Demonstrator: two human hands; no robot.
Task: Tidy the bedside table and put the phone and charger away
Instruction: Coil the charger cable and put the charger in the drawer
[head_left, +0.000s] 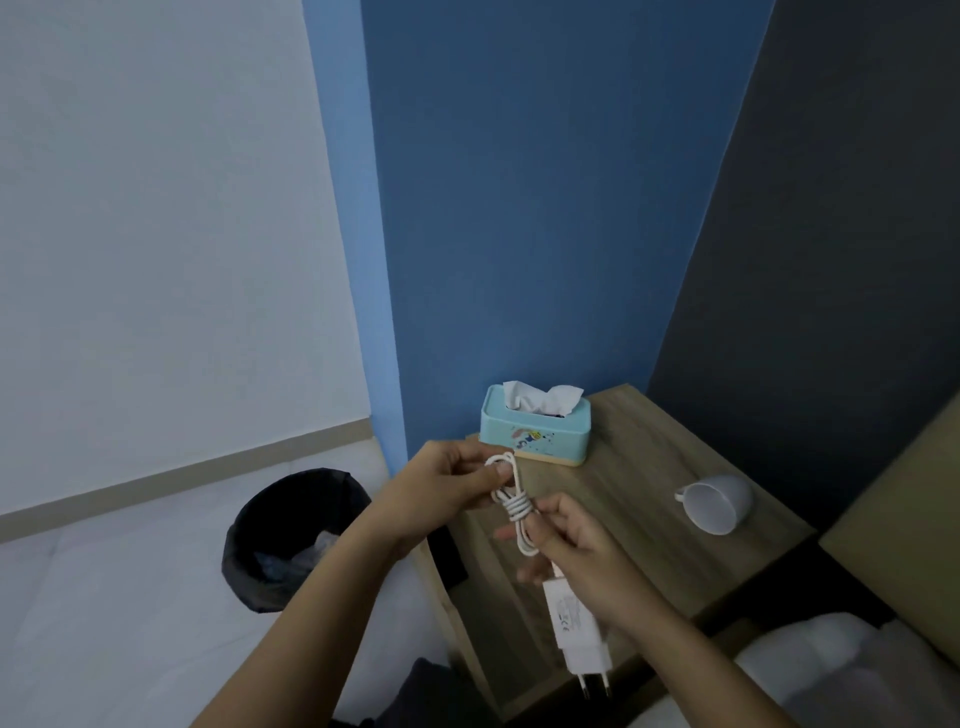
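Wooden table (623, 467) lies beyond both hands: left hand (441, 478) pinches the cable (517, 506) loops, right hand (576, 551) grips it just below; pull wraps snug, tuck the end.

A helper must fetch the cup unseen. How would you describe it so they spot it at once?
Find the wooden bedside table against the blue wall. Toward its right side, apart from the blue tissue box at the back, lies the cup. It is plain white with a small handle and is tipped over, not upright.
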